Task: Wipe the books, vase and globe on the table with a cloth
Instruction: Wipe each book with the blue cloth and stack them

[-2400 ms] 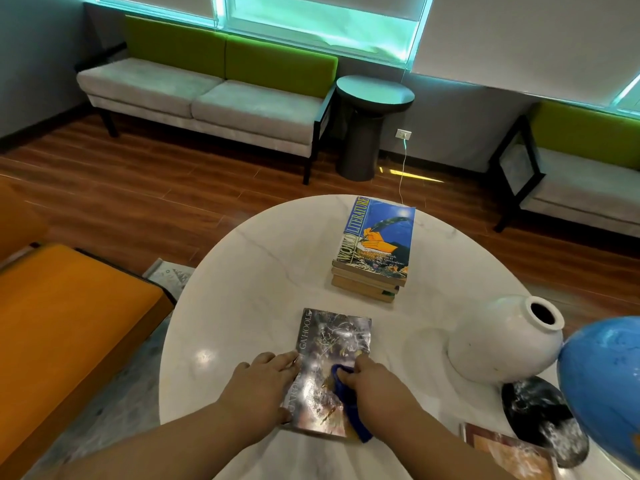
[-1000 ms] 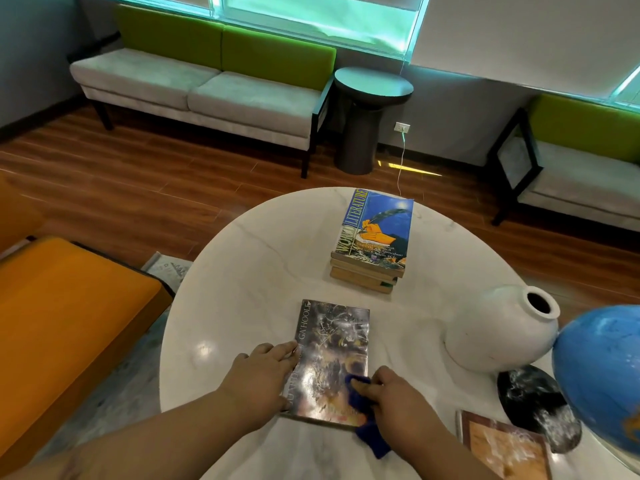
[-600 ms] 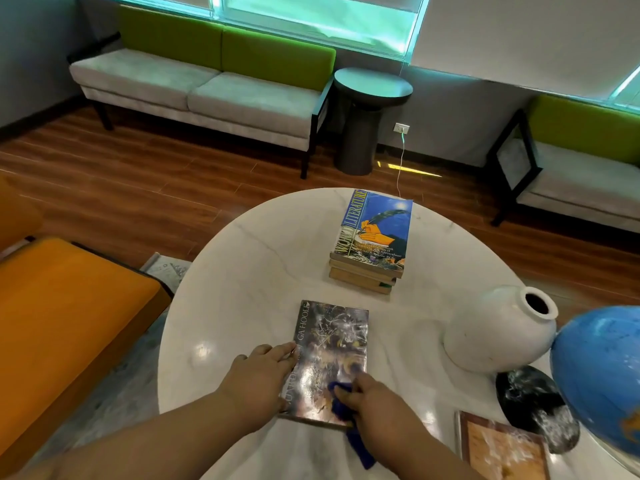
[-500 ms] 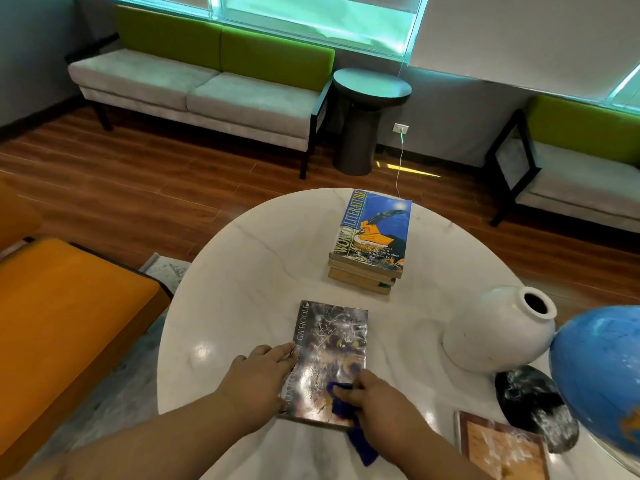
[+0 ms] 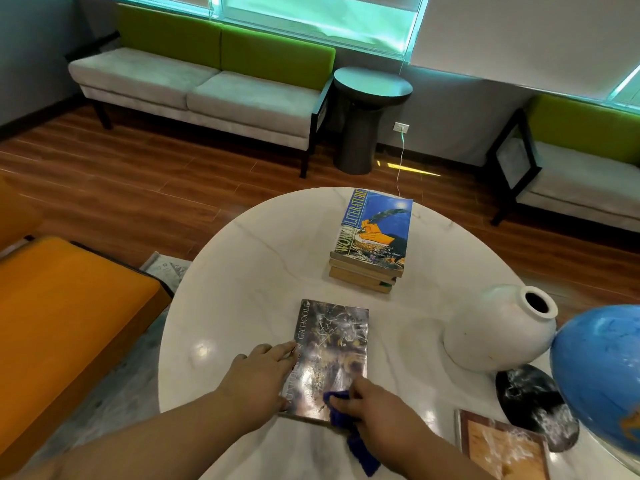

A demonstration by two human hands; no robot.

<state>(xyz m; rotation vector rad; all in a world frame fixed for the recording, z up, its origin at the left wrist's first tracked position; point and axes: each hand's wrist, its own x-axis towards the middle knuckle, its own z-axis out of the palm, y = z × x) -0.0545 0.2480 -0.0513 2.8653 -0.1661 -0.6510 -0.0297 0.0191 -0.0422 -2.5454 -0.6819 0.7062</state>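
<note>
Dark glossy book (image 5: 332, 344) is lying flat on the round white tabletop (image 5: 259, 271), toward the near edge; the right hand (image 5: 377, 420) is bunching a blue cloth (image 5: 337, 405) in curled fingers and pressing it onto the book's near right corner; a tail of the cloth is trailing back under the wrist onto the tabletop; the left hand (image 5: 259, 379) is lying flat, fingers straight and close together, pressing on the book's left edge, fingertips overlapping the cover.

A stack of books (image 5: 372, 237) is sitting behind the dark book toward the far edge, well apart from it; the top cover is blue and reading WORLD LITERATURE; a white vase (image 5: 495, 330) is sitting to the right, mouth facing up and right; a blue globe (image 5: 599, 372) is showing at the right frame edge, overlapping the vase's side, contact not clear; its black base (image 5: 533, 407) is standing just in front of the vase; a brown book (image 5: 502, 445) is lying beside the base, cut off by the bottom of the frame.

A green-backed sofa (image 5: 207, 84) is standing against the far wall on the wooden floor, a dark round side table (image 5: 370, 116) just beside it; an orange seat (image 5: 62, 323) is filling the left side.
</note>
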